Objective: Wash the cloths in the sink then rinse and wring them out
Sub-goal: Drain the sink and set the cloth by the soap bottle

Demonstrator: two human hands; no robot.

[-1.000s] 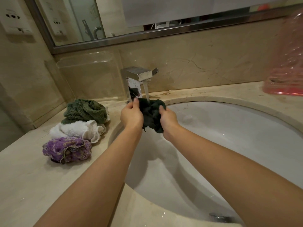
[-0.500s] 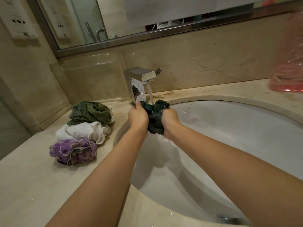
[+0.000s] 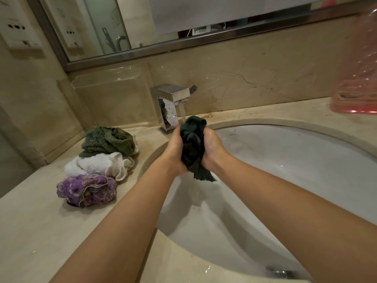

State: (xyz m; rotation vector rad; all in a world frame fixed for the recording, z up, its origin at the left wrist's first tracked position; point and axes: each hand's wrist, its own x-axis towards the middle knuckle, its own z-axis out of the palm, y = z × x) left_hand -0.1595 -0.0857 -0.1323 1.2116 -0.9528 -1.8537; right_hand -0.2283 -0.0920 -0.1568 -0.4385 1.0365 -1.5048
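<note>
A dark green cloth (image 3: 192,146) is bunched between both hands above the white sink (image 3: 285,164), just under the running chrome tap (image 3: 173,105). My left hand (image 3: 175,148) grips its left side and my right hand (image 3: 213,148) grips its right side. A tail of the cloth hangs below my palms. Three bunched cloths lie on the counter to the left: a green fluffy cloth (image 3: 109,140), a white cloth (image 3: 98,165) and a purple cloth (image 3: 86,190).
A beige stone counter (image 3: 30,231) surrounds the basin. A pink plastic container (image 3: 356,74) stands at the far right. A mirror (image 3: 142,21) runs along the wall behind. The drain (image 3: 279,270) shows at the bottom of the basin.
Both hands have pressed closer together on the dark cloth and squeezed it into a taller bundle; a tail now hangs lower. Water keeps running onto it.
</note>
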